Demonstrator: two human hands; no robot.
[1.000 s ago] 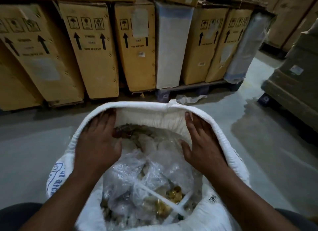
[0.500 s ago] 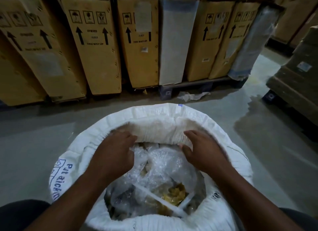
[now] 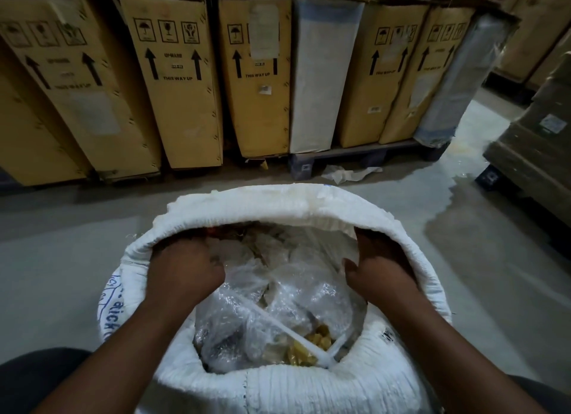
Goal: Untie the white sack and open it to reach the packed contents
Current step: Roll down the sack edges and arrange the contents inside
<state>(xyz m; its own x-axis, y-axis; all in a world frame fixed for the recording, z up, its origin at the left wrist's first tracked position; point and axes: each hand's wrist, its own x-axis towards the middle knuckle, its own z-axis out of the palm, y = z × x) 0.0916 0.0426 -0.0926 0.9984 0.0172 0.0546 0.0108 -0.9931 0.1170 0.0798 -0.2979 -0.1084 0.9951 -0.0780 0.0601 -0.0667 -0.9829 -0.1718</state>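
The white sack [image 3: 279, 205] stands upright on the grey floor [image 3: 61, 259], directly in front of the person. Its mouth is open and its rim is rolled down.

1. Left hand [image 3: 185, 271]: inside the mouth at the left of the rim. The fingers are bent and curl under the rolled fabric, gripping it. The fingertips are hidden.
2. Right hand [image 3: 381, 270]: inside the mouth at the right of the rim. The fingers curl up under the rolled fabric and grip it. The thumb points inward and lies against the clear plastic bags [image 3: 278, 290].

The bags fill the mouth between the two hands; their number cannot be told. One white strip [image 3: 278, 324] crosses them diagonally. Yellow pieces [image 3: 312, 347] show through the plastic near the front edge.

Background count, left to right:
- Five brown cartons [image 3: 176, 80] bearing upward arrows.
- One white wrapped panel [image 3: 321, 74], standing between the third and fourth carton.
- One film-wrapped item [image 3: 457, 83] at the right end of the row.
- One crumpled scrap [image 3: 349, 174] on the floor, beside the pallet [image 3: 355, 157].
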